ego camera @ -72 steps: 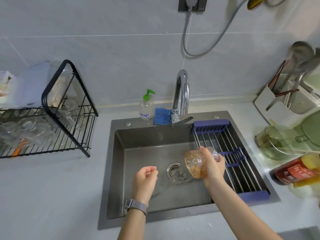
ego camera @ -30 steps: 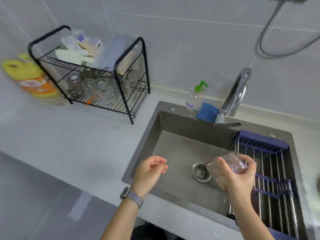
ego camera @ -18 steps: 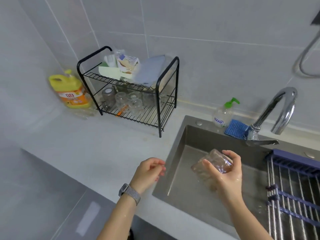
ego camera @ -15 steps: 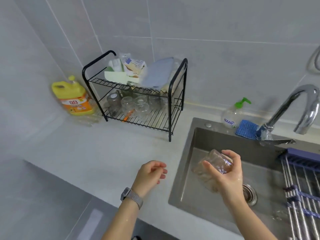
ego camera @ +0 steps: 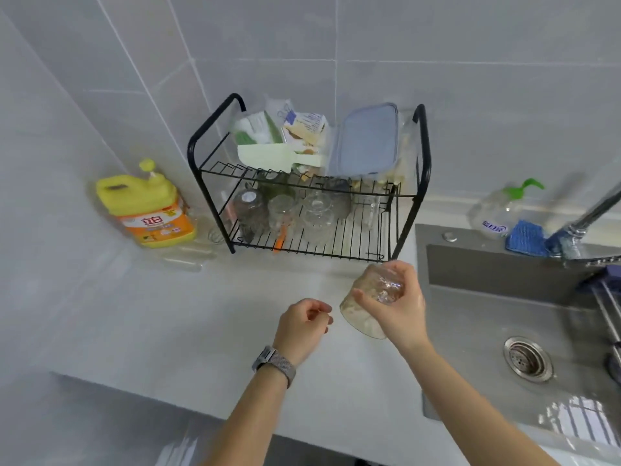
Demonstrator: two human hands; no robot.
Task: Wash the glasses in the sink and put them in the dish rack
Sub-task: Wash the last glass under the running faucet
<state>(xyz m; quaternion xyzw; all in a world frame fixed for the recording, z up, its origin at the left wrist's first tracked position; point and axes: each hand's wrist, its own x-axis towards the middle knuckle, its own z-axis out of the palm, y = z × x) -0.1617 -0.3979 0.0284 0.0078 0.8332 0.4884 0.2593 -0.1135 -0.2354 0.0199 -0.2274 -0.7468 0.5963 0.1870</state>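
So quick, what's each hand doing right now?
Left hand: loosely curled, holding nothing.
Right hand: gripping a clear drinking glass, tilted.

Bright, even, soft light, faint shadows, window glare on wet sink (ego camera: pixel 571 422), wide-angle bowing, slight motion blur

Black wire dish rack (ego camera: pixel 422 169) — yellow-orange detergent jug (ego camera: pixel 148 210) — blue sponge (ego camera: pixel 525 237)

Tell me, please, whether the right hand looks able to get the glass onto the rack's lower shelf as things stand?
Probably yes. The right hand holds the glass just in front of the rack, whose front is open, and the lower shelf's right end looks bare.
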